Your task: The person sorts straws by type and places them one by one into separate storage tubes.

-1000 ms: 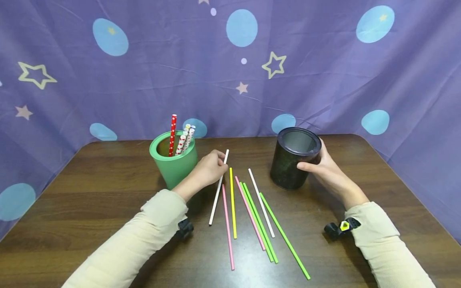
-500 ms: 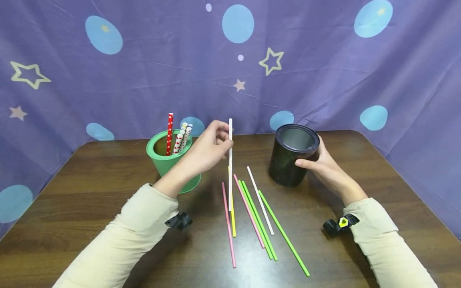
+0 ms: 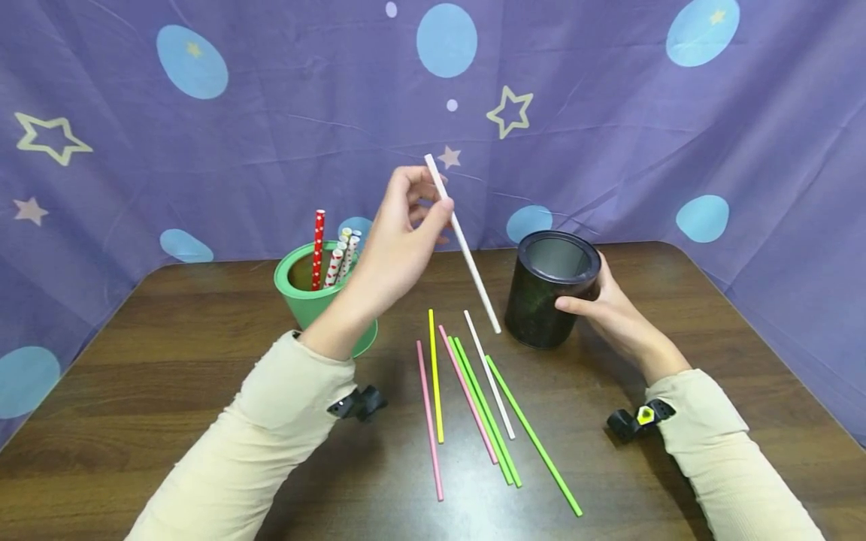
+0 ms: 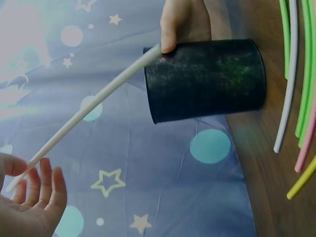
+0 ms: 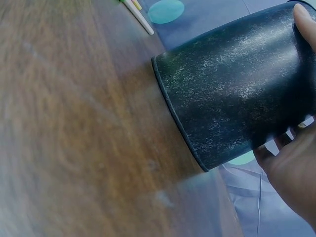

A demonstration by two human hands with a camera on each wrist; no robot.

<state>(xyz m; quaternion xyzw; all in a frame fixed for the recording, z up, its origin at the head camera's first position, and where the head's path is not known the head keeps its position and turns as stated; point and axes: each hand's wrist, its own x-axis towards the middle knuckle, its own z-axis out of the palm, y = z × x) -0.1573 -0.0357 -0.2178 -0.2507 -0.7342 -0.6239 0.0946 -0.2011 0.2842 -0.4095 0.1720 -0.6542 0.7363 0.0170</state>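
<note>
Here, my left grip (image 3: 406,229) pinches the slim white straw (image 3: 473,270) above its middle, slanting downward; my right grip (image 3: 625,327) clasps the black cylindrical can (image 3: 540,315).

- Left hand (image 4: 34,210) pinching a white stick (image 4: 94,101) near one end.
- Right hand (image 4: 185,22) holding a black cylindrical container (image 4: 205,81).
- Green, white, pink and yellow sticks (image 4: 290,84) on a wooden tabletop (image 4: 264,153).

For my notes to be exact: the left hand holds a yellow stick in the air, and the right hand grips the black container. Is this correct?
The colour is wrong: the head view shows a white stick in the left hand. The rest stands.
</note>
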